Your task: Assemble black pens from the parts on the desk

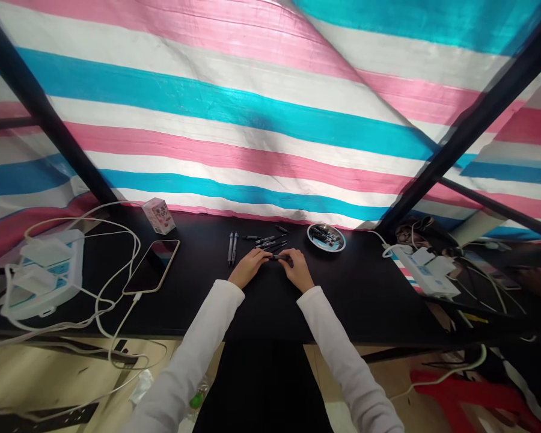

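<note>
My left hand (251,266) and my right hand (297,269) meet over the middle of the black table. Between them they pinch a short black pen piece (278,257), one end in each hand; how the ends fit is too small to make out. Just beyond my fingers lie several loose pen parts (269,242), dark and clear. Two pens (232,248) rest side by side to the left of my left hand. Up and right of my right hand, a round metal dish (341,246) holds several dark pen parts.
On the left, a phone (151,267) lies on the table with a white cable, near a small pink box (158,216) and a power strip (75,264). Another power strip (426,273) sits on the right. Behind hangs a striped sheet (234,138). A person's hand (538,279) shows at far right.
</note>
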`<state>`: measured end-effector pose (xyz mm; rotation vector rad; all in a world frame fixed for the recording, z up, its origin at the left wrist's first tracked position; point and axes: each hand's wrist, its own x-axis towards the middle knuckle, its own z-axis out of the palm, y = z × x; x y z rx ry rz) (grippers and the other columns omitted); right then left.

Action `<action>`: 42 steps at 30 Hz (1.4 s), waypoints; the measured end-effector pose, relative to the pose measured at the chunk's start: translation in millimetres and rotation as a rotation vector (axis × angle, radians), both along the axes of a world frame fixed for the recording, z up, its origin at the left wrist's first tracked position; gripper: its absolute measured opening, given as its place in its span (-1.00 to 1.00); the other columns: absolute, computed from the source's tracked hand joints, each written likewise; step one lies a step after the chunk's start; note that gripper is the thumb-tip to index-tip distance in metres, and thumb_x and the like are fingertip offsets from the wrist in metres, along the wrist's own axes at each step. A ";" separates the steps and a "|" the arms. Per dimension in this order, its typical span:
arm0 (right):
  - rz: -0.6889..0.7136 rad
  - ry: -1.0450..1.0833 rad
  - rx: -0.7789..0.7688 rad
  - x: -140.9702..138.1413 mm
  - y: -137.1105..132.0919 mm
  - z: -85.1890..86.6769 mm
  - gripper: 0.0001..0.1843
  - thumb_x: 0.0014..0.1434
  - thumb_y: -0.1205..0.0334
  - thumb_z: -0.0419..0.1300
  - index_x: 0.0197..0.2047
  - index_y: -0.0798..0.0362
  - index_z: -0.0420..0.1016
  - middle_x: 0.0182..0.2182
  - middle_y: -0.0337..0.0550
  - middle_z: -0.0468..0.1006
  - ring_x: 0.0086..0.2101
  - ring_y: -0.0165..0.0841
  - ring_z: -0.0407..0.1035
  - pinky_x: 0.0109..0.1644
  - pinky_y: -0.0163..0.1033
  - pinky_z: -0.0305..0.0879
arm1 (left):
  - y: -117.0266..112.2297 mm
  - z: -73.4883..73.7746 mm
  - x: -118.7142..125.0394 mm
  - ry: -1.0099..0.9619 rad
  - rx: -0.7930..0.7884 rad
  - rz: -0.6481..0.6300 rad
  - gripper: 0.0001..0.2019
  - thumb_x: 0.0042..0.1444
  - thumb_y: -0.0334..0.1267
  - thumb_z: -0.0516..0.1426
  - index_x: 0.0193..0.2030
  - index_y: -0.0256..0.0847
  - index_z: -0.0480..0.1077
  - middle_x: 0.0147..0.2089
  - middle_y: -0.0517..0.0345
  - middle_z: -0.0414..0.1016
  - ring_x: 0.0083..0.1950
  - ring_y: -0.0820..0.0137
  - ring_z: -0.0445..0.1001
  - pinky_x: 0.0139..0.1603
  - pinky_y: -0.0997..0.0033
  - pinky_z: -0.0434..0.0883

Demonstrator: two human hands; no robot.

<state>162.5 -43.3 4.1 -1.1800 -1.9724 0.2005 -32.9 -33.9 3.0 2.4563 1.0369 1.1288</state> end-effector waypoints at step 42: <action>0.000 0.249 -0.278 -13.2 -24.6 11.8 -0.43 0.29 -0.03 -0.21 -0.43 0.05 0.51 -0.63 -0.24 0.36 -0.54 -0.43 0.25 -0.36 -0.32 0.14 | -0.3 24.7 59.7 -0.992 -0.566 0.079 -0.49 0.23 -0.15 -0.02 0.25 -0.02 -0.18 -0.28 0.21 0.37 -0.50 0.57 0.36 -0.45 0.55 0.37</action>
